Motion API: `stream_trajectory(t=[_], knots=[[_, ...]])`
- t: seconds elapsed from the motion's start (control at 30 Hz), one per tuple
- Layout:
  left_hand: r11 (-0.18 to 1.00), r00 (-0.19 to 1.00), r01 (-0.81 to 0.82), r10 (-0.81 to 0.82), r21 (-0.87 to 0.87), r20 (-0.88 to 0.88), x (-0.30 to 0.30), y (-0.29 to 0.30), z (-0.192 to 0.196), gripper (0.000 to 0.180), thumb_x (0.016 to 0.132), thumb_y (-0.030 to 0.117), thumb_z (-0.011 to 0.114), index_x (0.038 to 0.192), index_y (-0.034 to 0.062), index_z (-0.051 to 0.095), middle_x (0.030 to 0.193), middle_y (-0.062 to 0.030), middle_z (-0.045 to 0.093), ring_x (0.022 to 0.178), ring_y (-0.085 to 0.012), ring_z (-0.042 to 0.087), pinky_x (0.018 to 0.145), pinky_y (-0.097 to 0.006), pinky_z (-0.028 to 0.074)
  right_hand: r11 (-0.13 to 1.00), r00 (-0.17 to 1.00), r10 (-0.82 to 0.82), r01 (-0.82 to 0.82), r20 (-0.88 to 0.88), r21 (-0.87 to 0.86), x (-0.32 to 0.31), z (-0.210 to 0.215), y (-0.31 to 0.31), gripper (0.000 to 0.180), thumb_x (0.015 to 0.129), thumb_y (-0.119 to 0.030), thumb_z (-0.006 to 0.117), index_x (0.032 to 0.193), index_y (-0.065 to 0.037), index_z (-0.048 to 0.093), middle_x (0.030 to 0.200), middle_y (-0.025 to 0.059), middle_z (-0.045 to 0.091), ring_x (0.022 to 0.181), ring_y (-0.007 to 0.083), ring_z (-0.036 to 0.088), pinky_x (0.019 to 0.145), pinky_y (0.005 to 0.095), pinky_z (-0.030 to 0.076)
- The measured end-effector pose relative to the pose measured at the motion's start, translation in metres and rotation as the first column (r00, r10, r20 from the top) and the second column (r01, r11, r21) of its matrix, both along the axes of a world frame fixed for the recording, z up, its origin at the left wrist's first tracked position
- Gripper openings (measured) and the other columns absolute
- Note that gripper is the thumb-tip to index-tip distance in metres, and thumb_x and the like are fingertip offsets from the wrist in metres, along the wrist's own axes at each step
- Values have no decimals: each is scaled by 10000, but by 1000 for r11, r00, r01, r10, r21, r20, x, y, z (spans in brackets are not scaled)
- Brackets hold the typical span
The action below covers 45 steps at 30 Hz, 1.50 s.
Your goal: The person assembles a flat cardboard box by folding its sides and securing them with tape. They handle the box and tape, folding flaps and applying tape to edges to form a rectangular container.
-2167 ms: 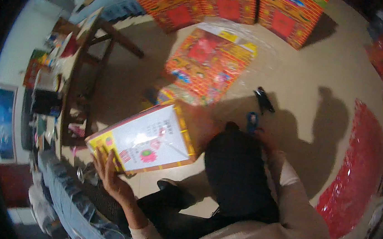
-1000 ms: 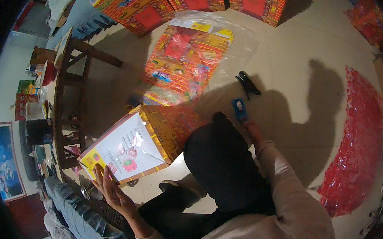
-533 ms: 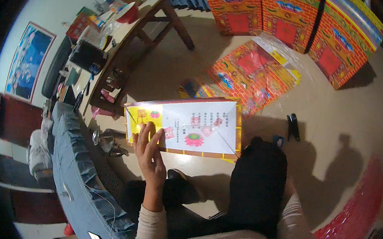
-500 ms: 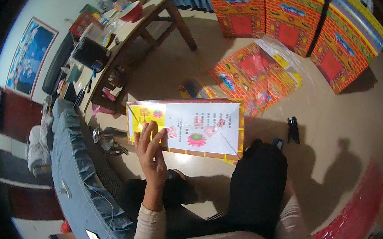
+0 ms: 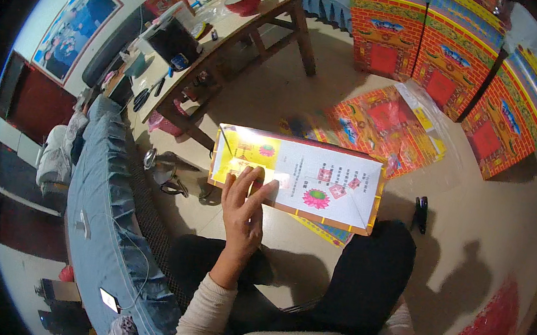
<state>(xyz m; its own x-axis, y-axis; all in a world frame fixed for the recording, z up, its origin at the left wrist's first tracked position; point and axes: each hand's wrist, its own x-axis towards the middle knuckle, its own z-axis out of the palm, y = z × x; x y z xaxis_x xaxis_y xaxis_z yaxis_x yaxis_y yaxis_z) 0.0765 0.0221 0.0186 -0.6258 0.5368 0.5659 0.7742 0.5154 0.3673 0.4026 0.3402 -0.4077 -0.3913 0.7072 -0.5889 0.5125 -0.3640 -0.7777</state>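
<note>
Floor [image 5: 469, 210] below, I apparently steady the box [image 5: 306, 174], left hand [image 5: 243, 216] spread; shifting it likely needs the right hand, unseen.

On the right of the white-topped box [image 5: 325, 172], we had bare floor [image 5: 482, 212] where a hand could pass, with a black tool [image 5: 420, 216] lying partway across. Our raised knee [image 5: 378, 260] blocked the box's near right corner. Beyond the box, flat printed sheets [image 5: 384, 123] covered the floor, and standing brick-patterned boxes [image 5: 445, 87] walled off the space behind. Left of it, metal ware [image 5: 167, 170] crowded our gap toward the sofa [image 5: 102, 210]. Our left hand [image 5: 243, 223] occupied its near left part.
</note>
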Motion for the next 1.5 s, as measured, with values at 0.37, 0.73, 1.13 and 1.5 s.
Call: stream_trajectory(t=[0.37,0.73,1.13,1.5], knots=[[996,999,28,-30,89,21,7,-1,-10,414,905,12,629,1271,171,738,1400,-135,572,1379,-332,498,1217,-549,234,908,962,188,-93,-200,409,-89,251,68,138,1006,-205,633,1078,-87,636,875,-17,613,723,81,519,646,248,428],[965,998,37,-49,258,41,9,-1,-20,505,812,2,725,1258,239,740,1363,-109,623,1362,-310,539,1189,-503,292,517,603,798,-675,-10,526,-261,538,-89,158,937,-148,712,923,8,698,804,35,689,755,95,649,700,270,520],[947,993,49,-82,319,90,10,-5,-29,530,798,15,705,1276,242,732,1413,-96,612,1381,-300,525,1197,-493,284,315,517,806,-786,287,531,-309,524,-113,259,895,-257,764,881,0,737,752,76,726,671,134,668,623,327,510],[942,993,46,-79,333,84,8,-8,-31,574,781,27,731,1314,238,700,1436,-96,602,1396,-284,518,1198,-475,310,368,538,820,-758,196,539,-306,545,-133,264,892,-259,768,878,3,745,759,78,738,674,114,672,621,297,507]])
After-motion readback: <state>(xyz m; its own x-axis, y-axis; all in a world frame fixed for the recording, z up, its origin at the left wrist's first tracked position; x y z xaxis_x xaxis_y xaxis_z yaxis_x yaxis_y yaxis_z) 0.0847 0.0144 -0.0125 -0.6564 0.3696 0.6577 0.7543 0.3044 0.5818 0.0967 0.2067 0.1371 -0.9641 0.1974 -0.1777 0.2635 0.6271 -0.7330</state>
